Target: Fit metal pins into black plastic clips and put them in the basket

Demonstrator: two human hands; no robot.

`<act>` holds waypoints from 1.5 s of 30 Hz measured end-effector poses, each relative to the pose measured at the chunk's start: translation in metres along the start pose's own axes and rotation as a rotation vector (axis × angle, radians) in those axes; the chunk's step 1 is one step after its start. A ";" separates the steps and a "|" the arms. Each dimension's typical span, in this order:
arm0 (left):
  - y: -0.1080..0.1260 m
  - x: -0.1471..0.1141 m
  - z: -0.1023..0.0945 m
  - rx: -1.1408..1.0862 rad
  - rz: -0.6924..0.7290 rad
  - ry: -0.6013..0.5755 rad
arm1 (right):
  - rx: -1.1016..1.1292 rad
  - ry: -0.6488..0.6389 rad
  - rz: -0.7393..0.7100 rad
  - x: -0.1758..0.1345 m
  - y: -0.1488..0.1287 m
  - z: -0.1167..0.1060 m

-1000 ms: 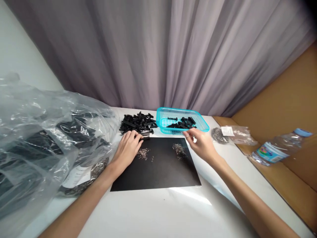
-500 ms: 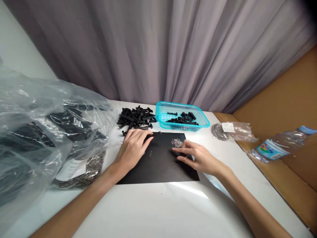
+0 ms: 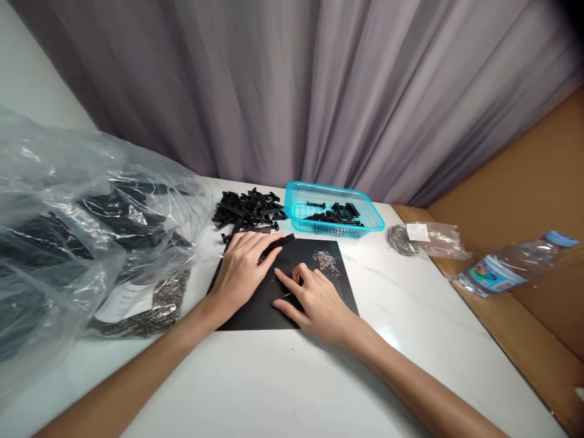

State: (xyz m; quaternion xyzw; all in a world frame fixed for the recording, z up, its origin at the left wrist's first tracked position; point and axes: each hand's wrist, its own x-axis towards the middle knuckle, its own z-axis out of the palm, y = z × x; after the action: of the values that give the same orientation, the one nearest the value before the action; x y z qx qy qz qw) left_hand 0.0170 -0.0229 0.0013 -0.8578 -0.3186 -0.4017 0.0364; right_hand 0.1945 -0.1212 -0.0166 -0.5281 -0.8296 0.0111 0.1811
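My left hand grips a black part mid-frame; my right hand is half curled, and I can't tell if it holds anything. I guess parts in the basket are done, the pile isn't. Now my right hand is further left, away from the silver bits.

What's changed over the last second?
The right hand moved from beside the front edge of the blue basket leftward and nearer, over the black mat, thumb and forefinger apart. A black part now sticks out past the left hand. The blue basket and bottle stayed put.
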 end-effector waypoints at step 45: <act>0.004 0.000 -0.003 -0.007 -0.091 -0.055 | 0.041 0.089 -0.080 -0.014 0.021 -0.001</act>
State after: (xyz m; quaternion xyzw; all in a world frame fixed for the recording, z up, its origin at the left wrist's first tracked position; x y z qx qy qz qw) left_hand 0.0170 -0.0275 0.0041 -0.8533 -0.3568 -0.3803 0.0060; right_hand 0.2183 -0.1249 -0.0245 -0.4908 -0.8407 -0.0028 0.2286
